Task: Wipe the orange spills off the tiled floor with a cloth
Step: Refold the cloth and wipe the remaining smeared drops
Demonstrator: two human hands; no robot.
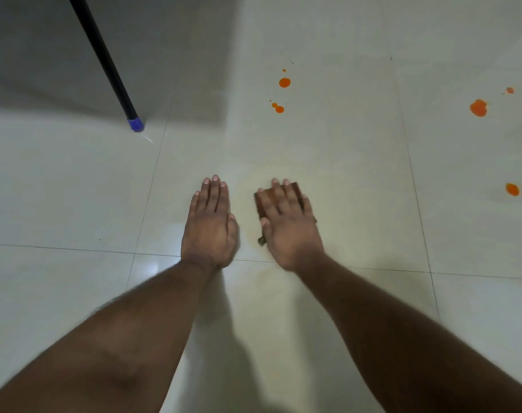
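From the head view we see our two bare forearms reaching forward over the tiled floor (75, 186). Our left hand (210, 225) lies flat on the tiles, palm down, fingers together and stretched out; its grip is released and grasps nothing. Just beside it, our right hand (286, 222) presses palm down on a folded reddish-brown cloth (295, 188), fingers spread over it, so the grip is flat on the cloth rather than clenched around it. The cloth shows past the fingertips and at both sides of the hand, and a small dark corner pokes out near the thumb. Around it the tile carries a faint yellowish smear (251, 186).

Farther along the floor, well apart from the hands, lie orange spills: a small cluster (279, 108) with a round drop (284, 82) beyond it, a larger blot (478, 108) toward the right edge, a pale spot (510, 90) near that, and one more drop (512, 189). At upper left a black pole (102, 55) slants down to a blue tip (135, 124) resting on the floor.
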